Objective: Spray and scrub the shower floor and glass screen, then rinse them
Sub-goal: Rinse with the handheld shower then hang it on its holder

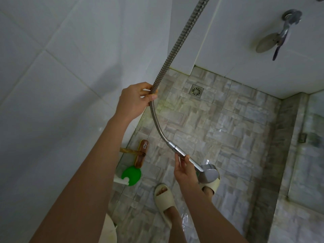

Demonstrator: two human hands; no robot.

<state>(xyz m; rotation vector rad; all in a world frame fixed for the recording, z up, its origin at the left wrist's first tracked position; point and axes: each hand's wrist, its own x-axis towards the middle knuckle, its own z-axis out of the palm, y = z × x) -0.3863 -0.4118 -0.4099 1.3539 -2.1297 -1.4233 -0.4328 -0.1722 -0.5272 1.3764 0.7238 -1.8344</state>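
Gripping floppy hose (pixel 175 47) with left hand (pixel 135 98), pinching slick, likely light shower head (pixel 208 173) by handle (pixel 175 148) with right hand (pixel 184 170).

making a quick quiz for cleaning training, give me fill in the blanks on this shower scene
1. The left hand grips the metal hose while the right hand holds the shower head by its ____.
2. The round object beside the scrubbing brush is ____.
3. The slippers are worn on both ____.
Missing words: handle; green; feet.
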